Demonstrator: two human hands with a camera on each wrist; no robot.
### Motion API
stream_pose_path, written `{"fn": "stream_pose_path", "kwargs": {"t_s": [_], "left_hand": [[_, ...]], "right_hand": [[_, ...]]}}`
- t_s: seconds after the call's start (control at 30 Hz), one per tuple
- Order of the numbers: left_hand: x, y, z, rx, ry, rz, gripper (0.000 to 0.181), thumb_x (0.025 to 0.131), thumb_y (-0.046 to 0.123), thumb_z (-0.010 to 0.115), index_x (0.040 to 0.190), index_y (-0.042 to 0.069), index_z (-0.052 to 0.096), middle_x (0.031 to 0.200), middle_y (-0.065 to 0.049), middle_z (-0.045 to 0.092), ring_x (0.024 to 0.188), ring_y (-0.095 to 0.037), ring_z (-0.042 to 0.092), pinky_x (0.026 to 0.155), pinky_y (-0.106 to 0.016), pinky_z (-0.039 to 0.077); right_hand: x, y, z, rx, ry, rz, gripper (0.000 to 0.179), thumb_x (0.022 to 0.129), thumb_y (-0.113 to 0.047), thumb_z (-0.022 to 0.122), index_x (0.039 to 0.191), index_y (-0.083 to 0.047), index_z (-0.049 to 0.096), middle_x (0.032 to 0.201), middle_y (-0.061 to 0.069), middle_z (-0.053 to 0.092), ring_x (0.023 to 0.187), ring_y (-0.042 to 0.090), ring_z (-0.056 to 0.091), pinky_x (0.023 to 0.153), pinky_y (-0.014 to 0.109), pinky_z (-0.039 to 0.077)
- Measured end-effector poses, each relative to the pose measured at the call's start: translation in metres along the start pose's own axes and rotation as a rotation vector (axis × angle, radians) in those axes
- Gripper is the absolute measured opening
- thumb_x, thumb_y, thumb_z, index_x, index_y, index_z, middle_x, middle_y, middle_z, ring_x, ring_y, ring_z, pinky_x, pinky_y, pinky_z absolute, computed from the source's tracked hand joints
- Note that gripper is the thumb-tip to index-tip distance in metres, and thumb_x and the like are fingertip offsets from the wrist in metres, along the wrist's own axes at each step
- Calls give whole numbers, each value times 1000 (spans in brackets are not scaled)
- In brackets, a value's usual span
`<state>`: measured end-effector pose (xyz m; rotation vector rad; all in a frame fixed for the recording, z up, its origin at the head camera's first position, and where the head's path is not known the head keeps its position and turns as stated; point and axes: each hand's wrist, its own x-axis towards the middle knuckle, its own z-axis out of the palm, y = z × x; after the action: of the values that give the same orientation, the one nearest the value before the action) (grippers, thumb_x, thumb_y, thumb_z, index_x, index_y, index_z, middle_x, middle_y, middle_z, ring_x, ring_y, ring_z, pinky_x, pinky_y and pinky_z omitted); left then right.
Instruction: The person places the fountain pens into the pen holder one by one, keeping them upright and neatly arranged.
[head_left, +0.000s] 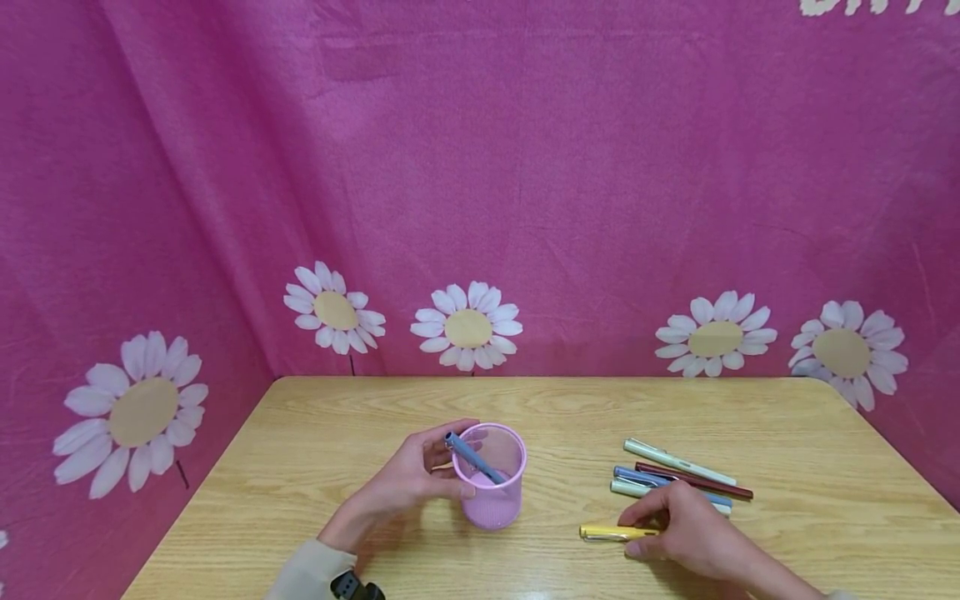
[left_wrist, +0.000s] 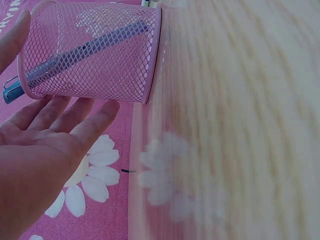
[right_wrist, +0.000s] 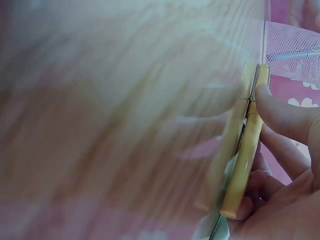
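Observation:
A pink mesh pen cup (head_left: 493, 510) stands upright on the table. My left hand (head_left: 405, 477) holds it from the left, thumb at the front and fingers behind the side wall. Inside leans a blue-grey pen (left_wrist: 75, 55), its clip end sticking out past the rim. Right of the cup, a yellow pen (head_left: 598, 532) lies at the table surface, and my right hand (head_left: 697, 533) pinches it. The right wrist view shows the thumb on this yellow pen (right_wrist: 246, 155), near its clip, with fingers on the other side.
Behind the right hand lie several pens: a pale green pen (head_left: 678, 461), a dark red pen (head_left: 705, 482), a blue pen (head_left: 636, 476) and another pale pen (head_left: 627, 487), partly covered by the hand. The wooden table (head_left: 360, 417) meets a pink flowered cloth (head_left: 570, 208).

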<state>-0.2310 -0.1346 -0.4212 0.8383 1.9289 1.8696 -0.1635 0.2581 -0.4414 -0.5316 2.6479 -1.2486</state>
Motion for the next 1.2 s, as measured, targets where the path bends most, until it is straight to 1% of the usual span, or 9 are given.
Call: {"fn": "stream_pose_path", "kwargs": {"t_s": [0.1, 0.23, 0.57, 0.8, 0.97, 1.07, 1.2], "left_hand": [[0, -1, 0, 0, 1, 1, 78, 86, -3, 83, 155, -6, 44, 148, -29, 54, 133, -49, 53, 113, -58, 44], [0, -1, 0, -5, -1, 17, 77, 86, -3, 83, 154, -7, 45, 148, -30, 54, 133, -50, 52, 112, -58, 44], [1, -1, 0, -12, -7, 32, 78, 86, 0, 84, 153, -9, 45, 146, -32, 54, 131, -50, 53, 110, -59, 46], [0, -1, 0, -25, 1, 5, 80, 85, 1, 86, 154, -8, 44, 146, -30, 55, 132, -47, 54, 113, -59, 44], [0, 0, -1, -1, 9, -14, 82, 86, -1, 84, 156, -8, 41, 147, -29, 55, 131, -41, 57, 113, -59, 44], [0, 0, 0, 13, 13, -25, 83, 87, -1, 84, 157, -8, 40, 148, -28, 55, 131, -39, 58, 113, -56, 45], [0, 1, 0, 15, 10, -28, 82, 87, -1, 84, 157, -7, 41, 148, -28, 55, 132, -41, 57, 112, -53, 47]], "right_hand": [[1, -1, 1, 0, -5, 12, 24, 76, -16, 95, 97, -13, 83, 91, -9, 76, 83, 3, 58, 71, 23, 51], [2, -3, 2, -7, 0, 2, 24, 76, -16, 96, 96, -14, 83, 90, -10, 75, 84, 3, 59, 73, 23, 51], [4, -5, 3, 24, -11, -6, 23, 76, -12, 95, 95, -12, 83, 90, -8, 74, 82, 4, 59, 71, 23, 52], [4, -8, 6, 2, -4, -12, 22, 74, -13, 96, 92, -14, 83, 84, -9, 73, 77, 3, 57, 67, 22, 49], [4, -10, 8, -24, 6, -29, 22, 73, -14, 97, 89, -16, 82, 81, -10, 72, 74, 3, 55, 64, 22, 46], [5, -11, 8, -42, 10, -35, 22, 73, -15, 97, 88, -17, 82, 79, -12, 71, 74, 3, 55, 63, 22, 45], [5, -11, 9, -49, 9, -29, 21, 73, -13, 97, 87, -17, 82, 78, -12, 71, 74, 3, 55, 62, 22, 45]]}}
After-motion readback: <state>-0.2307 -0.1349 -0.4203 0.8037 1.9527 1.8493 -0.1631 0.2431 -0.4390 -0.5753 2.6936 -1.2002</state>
